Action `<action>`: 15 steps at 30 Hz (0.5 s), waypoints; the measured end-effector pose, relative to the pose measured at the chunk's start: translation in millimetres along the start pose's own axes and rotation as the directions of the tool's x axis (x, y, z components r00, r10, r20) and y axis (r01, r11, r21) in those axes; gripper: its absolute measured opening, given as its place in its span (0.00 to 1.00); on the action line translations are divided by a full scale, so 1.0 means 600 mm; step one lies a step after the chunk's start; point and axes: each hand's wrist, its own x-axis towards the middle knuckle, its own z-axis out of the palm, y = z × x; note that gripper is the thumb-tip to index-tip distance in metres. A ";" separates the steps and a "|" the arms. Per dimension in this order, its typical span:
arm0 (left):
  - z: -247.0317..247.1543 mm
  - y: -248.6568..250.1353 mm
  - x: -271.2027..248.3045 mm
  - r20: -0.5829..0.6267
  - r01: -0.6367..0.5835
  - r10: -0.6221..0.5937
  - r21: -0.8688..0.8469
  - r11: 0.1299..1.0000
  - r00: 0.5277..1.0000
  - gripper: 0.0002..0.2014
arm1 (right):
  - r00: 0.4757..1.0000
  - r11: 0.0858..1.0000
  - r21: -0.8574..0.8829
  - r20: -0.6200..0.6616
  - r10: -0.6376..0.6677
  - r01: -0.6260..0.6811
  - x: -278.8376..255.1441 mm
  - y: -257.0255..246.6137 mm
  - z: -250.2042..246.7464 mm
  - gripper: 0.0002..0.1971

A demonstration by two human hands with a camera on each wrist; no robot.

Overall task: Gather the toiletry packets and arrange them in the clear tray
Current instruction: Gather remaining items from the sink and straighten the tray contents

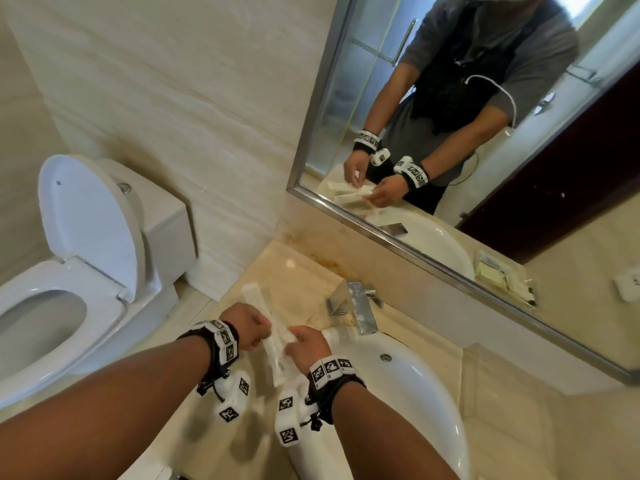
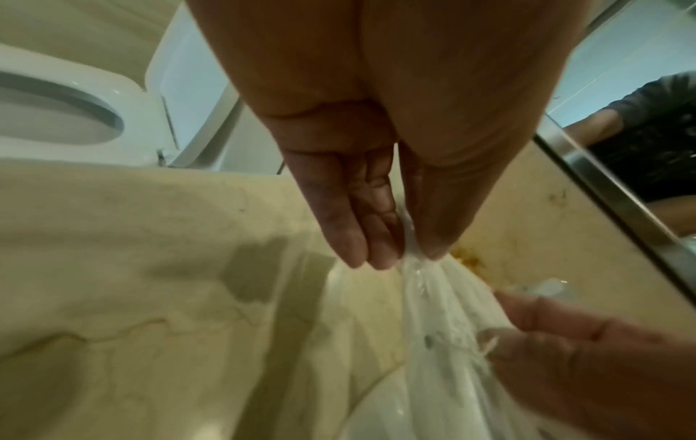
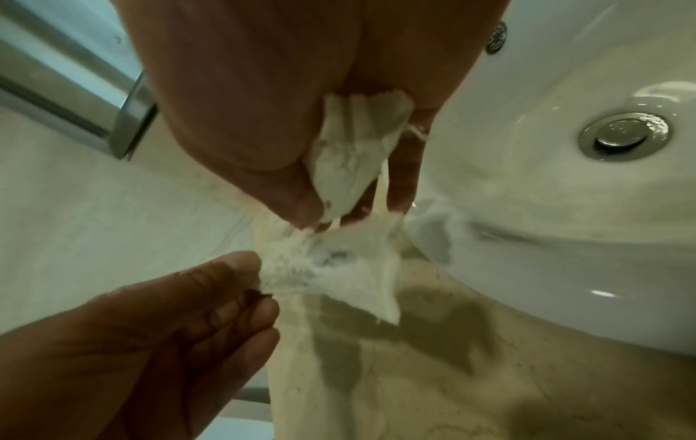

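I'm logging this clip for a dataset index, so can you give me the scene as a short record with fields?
setting: bathroom vanity counter beside a white sink, toilet to the left
left hand: pinches the toiletry packets
right hand: pinches the same packets from the other side
packets: long, pale, held above the counter between both hands
faucet: chrome, behind the hands
clear tray: on the counter right of the sink; contents unclear

Packets [image 1: 275, 344] between hands: milky white, semi-clear, faint grey print. Bench [image 1: 294, 271]: cream marble, thin brown veining, rusty-yellow stains near mirror [image 1: 485, 133]. Basin [image 1: 415, 393]: glossy white; drain [image 3: 623, 134] chrome. Tap [image 1: 360, 306]: brushed silver. Toilet [image 1: 86, 254]: white. Wall tiles [image 1: 173, 98]: beige, pale streaks. Wristbands [image 1: 221, 337]: black with black-and-white square code patterns. Mirror frame silver.
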 end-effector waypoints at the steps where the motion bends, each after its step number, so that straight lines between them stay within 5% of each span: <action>1: 0.007 0.013 -0.004 0.024 -0.020 0.021 -0.030 0.999 0.999 0.02 | 1.000 0.999 0.033 0.006 -0.005 0.005 -0.013 -0.001 -0.010 0.26; 10: 0.078 0.083 -0.037 0.114 -0.107 0.135 -0.221 0.969 0.984 0.01 | 0.994 0.912 0.405 -0.107 -0.015 0.057 -0.076 0.036 -0.058 0.22; 15: 0.109 0.099 -0.044 0.078 -0.182 0.189 -0.083 0.980 0.979 0.06 | 0.990 0.906 0.417 -0.144 -0.009 0.069 -0.093 0.067 -0.084 0.19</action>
